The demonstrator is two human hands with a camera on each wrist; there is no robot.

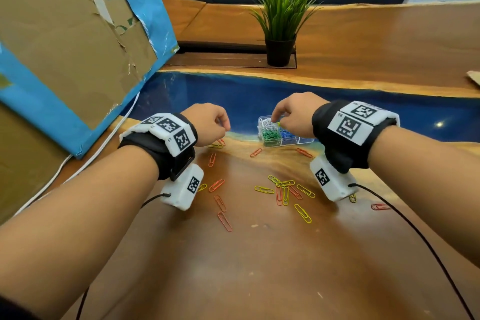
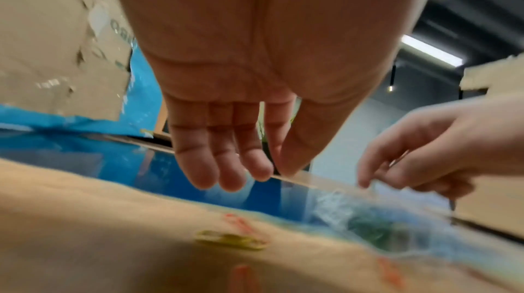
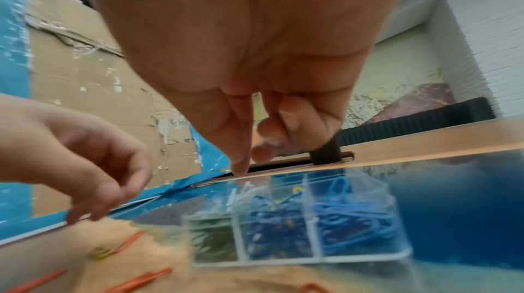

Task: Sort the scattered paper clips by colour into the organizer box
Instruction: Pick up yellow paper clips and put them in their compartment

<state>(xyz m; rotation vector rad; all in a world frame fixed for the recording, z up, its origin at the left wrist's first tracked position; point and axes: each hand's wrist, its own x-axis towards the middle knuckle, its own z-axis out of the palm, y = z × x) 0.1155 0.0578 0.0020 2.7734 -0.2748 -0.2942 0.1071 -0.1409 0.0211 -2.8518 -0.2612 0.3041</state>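
A clear organizer box [image 1: 298, 141] stands where the wood meets the blue resin, with white, green and blue clips in separate compartments. My right hand [image 1: 276, 118] hovers over its far side, fingers loosely curled and thumb pointing down, with nothing in it [image 3: 249, 159]. One yellow clip [image 3: 297, 190] lies in a far compartment of the box [image 3: 312, 259] just below it. My left hand [image 1: 224, 128] hangs left of the box, its fingers relaxed and empty [image 2: 272, 172], above a yellow clip [image 2: 231, 239] and an orange one [image 2: 241, 222]. Several orange clips [image 1: 216, 185] and yellow clips [image 1: 302, 213] lie scattered nearer to me.
A torn cardboard sheet with blue edging [image 1: 65, 47] leans at the left, and a white cable [image 1: 78, 163] runs beneath it. A potted plant [image 1: 281, 21] stands behind the resin strip. A black wrist cable [image 1: 415, 228] trails over the table at the right.
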